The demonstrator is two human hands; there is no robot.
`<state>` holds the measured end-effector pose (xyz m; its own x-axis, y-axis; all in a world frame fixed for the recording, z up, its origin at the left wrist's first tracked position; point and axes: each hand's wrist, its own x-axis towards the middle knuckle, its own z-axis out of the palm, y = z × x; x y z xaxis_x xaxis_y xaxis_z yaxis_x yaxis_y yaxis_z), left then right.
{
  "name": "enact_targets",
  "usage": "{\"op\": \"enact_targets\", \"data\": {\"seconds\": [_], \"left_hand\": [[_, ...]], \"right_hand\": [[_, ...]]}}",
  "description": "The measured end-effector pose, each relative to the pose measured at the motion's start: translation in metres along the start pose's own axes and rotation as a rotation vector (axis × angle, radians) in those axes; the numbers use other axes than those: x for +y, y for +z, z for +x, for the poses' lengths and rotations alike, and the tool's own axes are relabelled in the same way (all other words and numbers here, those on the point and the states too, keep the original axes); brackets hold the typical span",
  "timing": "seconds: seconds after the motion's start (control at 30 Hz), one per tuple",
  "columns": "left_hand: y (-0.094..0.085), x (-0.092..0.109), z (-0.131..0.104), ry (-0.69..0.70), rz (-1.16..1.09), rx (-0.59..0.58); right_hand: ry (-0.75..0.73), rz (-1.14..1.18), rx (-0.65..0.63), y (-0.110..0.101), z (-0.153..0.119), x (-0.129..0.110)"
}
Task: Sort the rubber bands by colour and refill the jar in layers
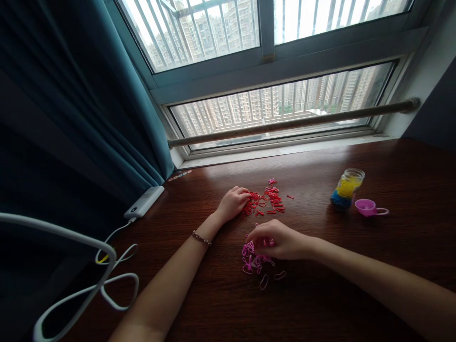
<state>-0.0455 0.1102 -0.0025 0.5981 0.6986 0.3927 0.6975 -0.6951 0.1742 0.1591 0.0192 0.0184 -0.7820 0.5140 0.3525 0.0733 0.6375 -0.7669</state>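
Left hand (233, 204) palm-down, right hand (280, 240) curled

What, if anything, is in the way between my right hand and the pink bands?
Nothing visible. Your right hand is over the pink bands, partly hiding them. Your left hand is at the red bands, farther from you, not in between.
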Motion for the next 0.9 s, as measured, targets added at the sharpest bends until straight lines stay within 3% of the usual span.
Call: {"op": "enact_targets", "data": {"seconds": [0.07, 0.23, 0.43, 0.7, 0.8, 0.9], "left_hand": [[-0.001, 0.001, 0.0, -0.005, -0.019, 0.007], [-0.001, -0.001, 0.0, -0.031, -0.077, 0.025], [0.0, -0.002, 0.0, -0.057, -0.114, 0.023], [0.006, -0.002, 0.0, -0.098, -0.094, 0.052], [0.008, -0.002, -0.001, -0.11, -0.083, 0.045], [0.01, 0.0, 0.0, -0.137, -0.078, 0.055]], "right_hand": [[-0.026, -0.041, -0.025, 0.002, -0.002, -0.003], [0.025, -0.065, 0.064, -0.001, -0.001, 0.004], [-0.04, -0.094, 0.076, 0.0, -0.001, 0.004], [0.0, -0.125, 0.198, 0.001, -0.001, 0.012], [0.042, -0.169, 0.321, -0.002, 0.0, 0.021], [0.162, -0.237, 0.569, -0.017, 0.0, 0.036]]}}
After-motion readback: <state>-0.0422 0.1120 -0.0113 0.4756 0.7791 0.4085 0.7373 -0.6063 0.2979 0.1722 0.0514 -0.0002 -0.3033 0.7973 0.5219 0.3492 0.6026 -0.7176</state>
